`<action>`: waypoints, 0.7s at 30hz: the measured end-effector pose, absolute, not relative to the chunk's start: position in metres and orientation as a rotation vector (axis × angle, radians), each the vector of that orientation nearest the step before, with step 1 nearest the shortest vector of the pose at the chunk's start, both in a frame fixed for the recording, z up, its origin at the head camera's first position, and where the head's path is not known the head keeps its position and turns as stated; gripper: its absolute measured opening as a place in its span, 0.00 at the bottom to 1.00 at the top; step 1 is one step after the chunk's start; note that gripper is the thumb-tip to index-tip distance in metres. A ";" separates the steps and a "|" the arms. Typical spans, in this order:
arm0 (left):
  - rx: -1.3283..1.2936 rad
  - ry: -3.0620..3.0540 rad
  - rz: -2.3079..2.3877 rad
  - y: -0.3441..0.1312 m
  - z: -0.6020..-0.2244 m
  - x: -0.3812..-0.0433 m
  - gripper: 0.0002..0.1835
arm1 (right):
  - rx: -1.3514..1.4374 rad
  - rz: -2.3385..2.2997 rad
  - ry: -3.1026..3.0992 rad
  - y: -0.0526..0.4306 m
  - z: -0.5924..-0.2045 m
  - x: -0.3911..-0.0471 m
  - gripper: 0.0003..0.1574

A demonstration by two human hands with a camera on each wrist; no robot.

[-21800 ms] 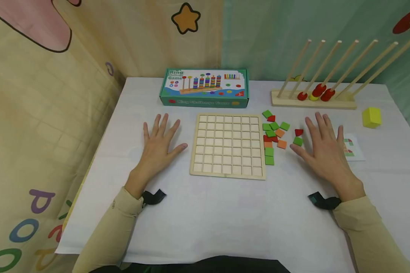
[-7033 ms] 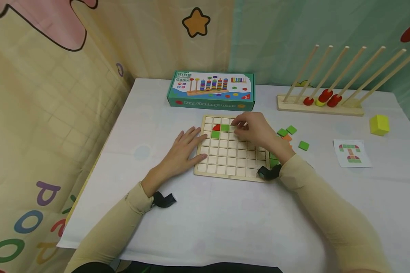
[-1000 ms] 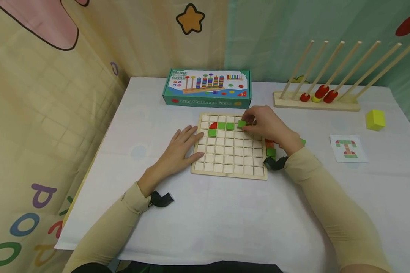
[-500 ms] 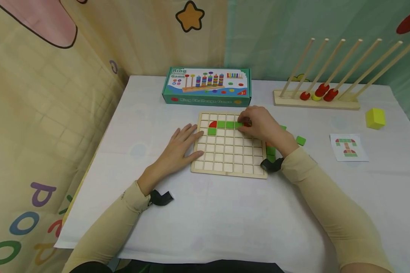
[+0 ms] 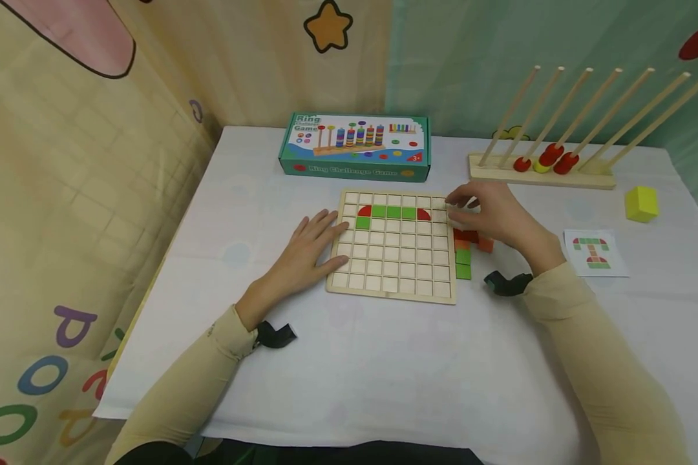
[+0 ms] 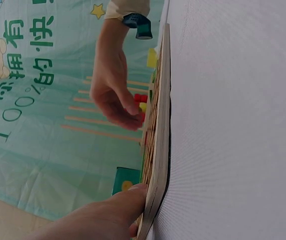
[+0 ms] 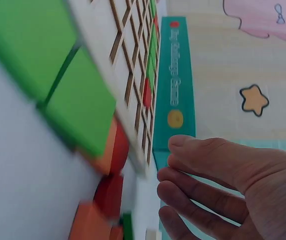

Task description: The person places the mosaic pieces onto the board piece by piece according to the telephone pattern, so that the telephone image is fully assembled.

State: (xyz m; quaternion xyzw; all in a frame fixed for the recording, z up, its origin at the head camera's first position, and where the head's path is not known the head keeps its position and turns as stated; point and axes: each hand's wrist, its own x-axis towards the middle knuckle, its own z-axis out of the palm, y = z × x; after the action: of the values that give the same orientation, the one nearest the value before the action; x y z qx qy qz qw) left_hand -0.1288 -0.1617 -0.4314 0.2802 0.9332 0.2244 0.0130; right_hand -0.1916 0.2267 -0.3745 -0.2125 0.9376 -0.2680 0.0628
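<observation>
My left hand [image 5: 299, 255] rests at the left edge of the wooden grid board [image 5: 390, 296], fingers spread; in the left wrist view its thumb [image 6: 132, 197] lies on the board. Across an upper row sit a red quarter-round tile [image 5: 364, 210], several green square tiles [image 5: 393, 212] and another red quarter-round tile [image 5: 423, 214]. One more green square [image 5: 363, 223] lies below the left red one. Over the board's upper right edge hovers my right hand [image 5: 497, 213], fingers loosely bent. Nothing shows between its fingertips in the right wrist view.
Loose green tiles [image 5: 463, 265], red tiles [image 5: 468, 236] and orange tiles [image 5: 485, 245] lie along the board's right side, partly behind the hand. A printed pattern card [image 5: 596, 253], a yellow cube [image 5: 641, 204], a peg stand [image 5: 541, 177] and a game box [image 5: 355, 147] stand around.
Since 7 seconds ago, two green squares and the right red tile have joined the row. In the last half second my right hand has left that red tile and moved right. My left hand stays.
</observation>
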 end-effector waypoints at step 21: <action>0.857 2.896 0.748 -0.162 -0.434 -0.132 0.38 | -0.488 -0.873 2.939 0.286 -0.391 -0.167 0.22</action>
State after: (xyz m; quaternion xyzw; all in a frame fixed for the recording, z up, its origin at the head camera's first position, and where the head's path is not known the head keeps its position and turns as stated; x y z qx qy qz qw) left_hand -0.1319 -0.1618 -0.4338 0.2755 0.9307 0.2403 0.0151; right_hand -0.1671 0.2857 -0.3909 -0.1573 0.9465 -0.2812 0.0185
